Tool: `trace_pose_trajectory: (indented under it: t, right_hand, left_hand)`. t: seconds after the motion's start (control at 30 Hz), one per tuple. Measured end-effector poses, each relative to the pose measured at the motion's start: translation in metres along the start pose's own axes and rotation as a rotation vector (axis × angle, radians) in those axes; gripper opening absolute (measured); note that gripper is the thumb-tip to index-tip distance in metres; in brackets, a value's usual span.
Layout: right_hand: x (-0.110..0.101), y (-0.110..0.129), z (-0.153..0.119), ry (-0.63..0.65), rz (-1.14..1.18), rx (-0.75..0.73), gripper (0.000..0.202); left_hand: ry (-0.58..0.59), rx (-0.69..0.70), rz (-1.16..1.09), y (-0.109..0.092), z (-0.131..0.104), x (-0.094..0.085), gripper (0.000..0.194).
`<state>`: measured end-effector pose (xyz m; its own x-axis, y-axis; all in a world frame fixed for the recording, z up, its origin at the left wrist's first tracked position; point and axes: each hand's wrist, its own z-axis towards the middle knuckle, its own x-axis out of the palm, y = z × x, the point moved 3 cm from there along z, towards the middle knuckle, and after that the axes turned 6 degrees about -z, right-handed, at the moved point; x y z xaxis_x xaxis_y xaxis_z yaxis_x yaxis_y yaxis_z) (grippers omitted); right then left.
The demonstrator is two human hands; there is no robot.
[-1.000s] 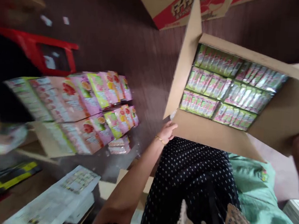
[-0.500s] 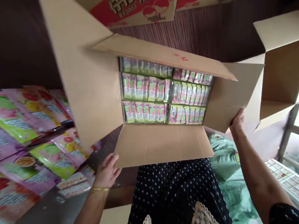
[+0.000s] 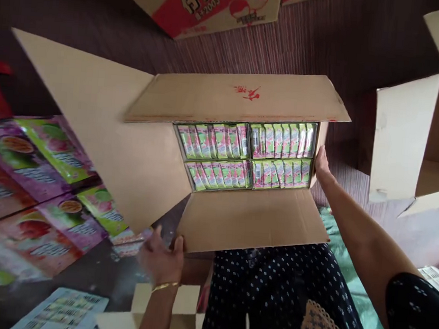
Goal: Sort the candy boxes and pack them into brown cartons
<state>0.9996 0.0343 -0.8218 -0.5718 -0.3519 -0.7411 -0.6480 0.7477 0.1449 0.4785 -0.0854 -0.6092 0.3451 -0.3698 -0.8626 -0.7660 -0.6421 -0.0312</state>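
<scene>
A large cardboard box (image 3: 230,221) stands in front of me with its flaps spread. Inside it, green and pink sachets (image 3: 214,174) are packed in rows; the far flap, with a red mark, hangs over the back rows. My left hand (image 3: 162,256), blurred, is at the near flap's left corner, its thumb by the edge and its fingers apart. At the box's right side, my right hand (image 3: 323,165) lies against the outside of the wall, fingers partly hidden behind it.
Pink, purple and green packets (image 3: 53,156) are stacked at the left. An open carton (image 3: 404,138) is at the right, a red-printed carton (image 3: 216,7) at the back. Below are a smaller box (image 3: 185,304), a printed sheet (image 3: 67,309) and a green bag (image 3: 364,307).
My right hand has moved from the right flap to the box's side, and that flap now hangs down. The far flap covers more of the back rows. My left hand's fingers have spread.
</scene>
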Motion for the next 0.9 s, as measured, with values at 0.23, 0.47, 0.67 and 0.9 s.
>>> trace_pose_trajectory:
  t: [0.23, 0.47, 0.67, 0.9]
  right_hand:
    - [-0.005, 0.007, -0.08, 0.043, -0.02, 0.026, 0.109]
    - [0.028, -0.011, -0.118, 0.044, -0.134, -0.044, 0.127]
    - [0.045, -0.014, -0.119, -0.15, -0.065, 0.0, 0.108]
    - [0.063, -0.023, -0.121, -0.416, -0.113, -0.108, 0.09]
  left_hand:
    - [-0.044, 0.63, 0.008, -0.192, 0.039, -0.031, 0.051]
    - [0.065, 0.713, 0.084, -0.297, 0.176, -0.058, 0.04]
    - [-0.047, 0.797, 0.142, -0.38, 0.244, -0.138, 0.083]
    - [-0.218, 0.654, 0.33, -0.435, 0.285, -0.086, 0.085]
